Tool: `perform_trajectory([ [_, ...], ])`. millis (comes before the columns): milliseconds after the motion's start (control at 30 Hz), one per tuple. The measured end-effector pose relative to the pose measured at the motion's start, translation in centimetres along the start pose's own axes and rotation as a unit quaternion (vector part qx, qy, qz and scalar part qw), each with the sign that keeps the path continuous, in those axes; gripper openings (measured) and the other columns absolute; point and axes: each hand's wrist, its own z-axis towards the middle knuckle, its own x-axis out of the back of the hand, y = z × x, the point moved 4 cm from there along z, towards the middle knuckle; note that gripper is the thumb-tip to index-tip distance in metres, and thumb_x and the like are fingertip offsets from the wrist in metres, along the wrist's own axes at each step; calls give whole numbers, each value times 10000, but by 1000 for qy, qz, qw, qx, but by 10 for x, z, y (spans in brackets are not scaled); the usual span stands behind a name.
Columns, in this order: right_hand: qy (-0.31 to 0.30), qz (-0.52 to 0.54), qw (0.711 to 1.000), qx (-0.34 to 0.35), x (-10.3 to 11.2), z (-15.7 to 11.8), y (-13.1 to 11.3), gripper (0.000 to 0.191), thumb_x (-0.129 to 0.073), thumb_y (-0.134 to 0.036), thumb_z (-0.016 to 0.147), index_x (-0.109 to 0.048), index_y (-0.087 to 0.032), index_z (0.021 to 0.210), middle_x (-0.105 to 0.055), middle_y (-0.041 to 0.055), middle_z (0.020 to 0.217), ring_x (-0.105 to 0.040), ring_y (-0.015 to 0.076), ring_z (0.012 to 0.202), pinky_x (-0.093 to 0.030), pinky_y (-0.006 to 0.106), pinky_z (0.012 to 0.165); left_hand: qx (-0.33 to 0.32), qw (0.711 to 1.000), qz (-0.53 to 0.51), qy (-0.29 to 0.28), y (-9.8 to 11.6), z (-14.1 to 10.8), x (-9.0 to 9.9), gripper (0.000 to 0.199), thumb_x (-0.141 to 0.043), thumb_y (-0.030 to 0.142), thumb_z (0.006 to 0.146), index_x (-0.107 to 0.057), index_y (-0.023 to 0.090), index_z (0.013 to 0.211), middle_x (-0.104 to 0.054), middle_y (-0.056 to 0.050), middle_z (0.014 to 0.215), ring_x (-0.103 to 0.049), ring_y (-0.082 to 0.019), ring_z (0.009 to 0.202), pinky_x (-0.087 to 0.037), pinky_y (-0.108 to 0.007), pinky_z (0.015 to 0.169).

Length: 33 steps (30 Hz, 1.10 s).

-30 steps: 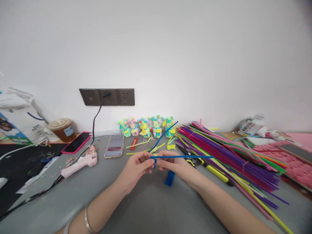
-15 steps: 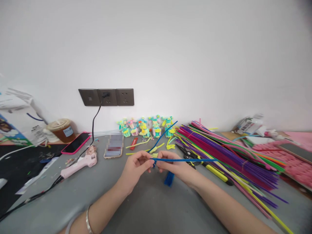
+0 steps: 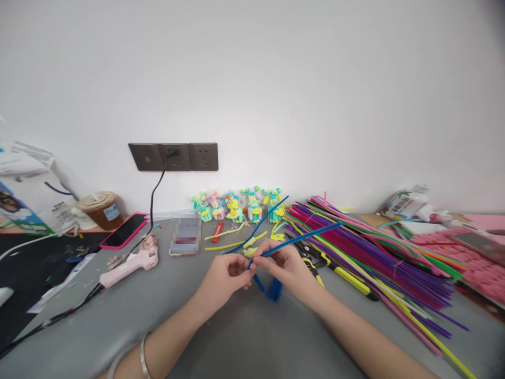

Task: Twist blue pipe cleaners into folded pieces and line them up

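While blue stem (image 3: pixel 302 239) in two hands (image 3: pixel 290 271), five figurines (image 3: pixel 233 208)

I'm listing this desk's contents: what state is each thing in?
Left hand: pinching blue pipe cleaner
Right hand: pinching blue pipe cleaner
Blue pipe cleaner: held, angled upward
Yellow-handled pliers: handles spread
Pink glue gun: lying down
Black plug: plugged in
Drink cup: lidded
Pink-cased phone: screen dark
Purple pipe cleaners: bundled
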Motion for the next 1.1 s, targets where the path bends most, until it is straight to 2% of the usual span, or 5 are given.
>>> perform_trajectory([
  [300, 44, -65, 995, 62, 8, -2, 1, 143, -618, -308, 881, -652, -188, 813, -672, 32, 775, -636, 181, 751, -476, 289, 710, 71, 993, -97, 2, 0, -3, 4, 346, -820, 377, 629, -593, 133, 719, -647, 1, 618, -632, -101, 555, -524, -197, 582],
  [467, 53, -45, 994, 85, 10, -3, -2, 104, -619, -281, 887, -645, -198, 830, -669, 20, 773, -632, 171, 763, -470, 280, 720, 65, 980, -187, -3, 6, -3, 7, 303, -839, 296, 639, -590, 146, 724, -646, 26, 658, -687, -108, 618, -536, -154, 580],
  [733, 67, -50, 992, 95, 13, -4, -10, 122, -621, -289, 886, -637, -193, 812, -660, 27, 753, -630, 176, 747, -479, 292, 697, 38, 973, -229, 1, 11, -4, 10, 281, -848, 298, 641, -619, 139, 676, -683, 14, 619, -712, -114, 624, -538, -109, 544],
  [933, 31, -107, 981, 156, 8, -6, -14, 97, -614, -244, 887, -668, -184, 833, -673, 54, 790, -626, 183, 749, -491, 307, 691, 54, 955, -288, 48, 7, -2, 10, 315, -886, 314, 566, -647, 136, 668, -665, 26, 596, -701, -101, 610, -545, -96, 548],
  [1100, 2, -132, 979, 155, 6, -6, -14, 115, -596, -247, 896, -671, -181, 840, -692, 70, 806, -643, 192, 753, -505, 311, 693, 53, 950, -302, 58, 7, -2, 10, 307, -887, 290, 568, -636, 139, 660, -653, 32, 596, -699, -99, 619, -549, -94, 550],
])
